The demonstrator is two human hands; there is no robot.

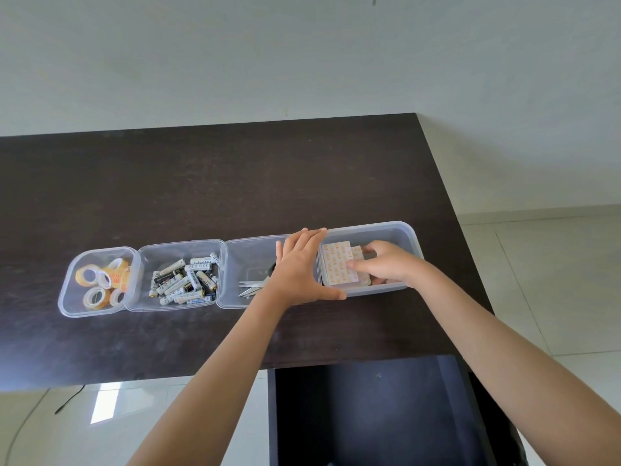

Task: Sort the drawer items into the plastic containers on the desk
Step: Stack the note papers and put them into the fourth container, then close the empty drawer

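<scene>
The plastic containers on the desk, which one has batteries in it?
The second container from the left; its neighbours hold tape rolls and scissors.

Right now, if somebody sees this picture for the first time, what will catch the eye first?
Probably the row of four clear plastic containers on the dark wooden desk, holding yellow tape rolls, white batteries, scissors and patterned adhesive pads. Next, the left hand braces the rightmost container while the right hand presses the pads inside.
</scene>
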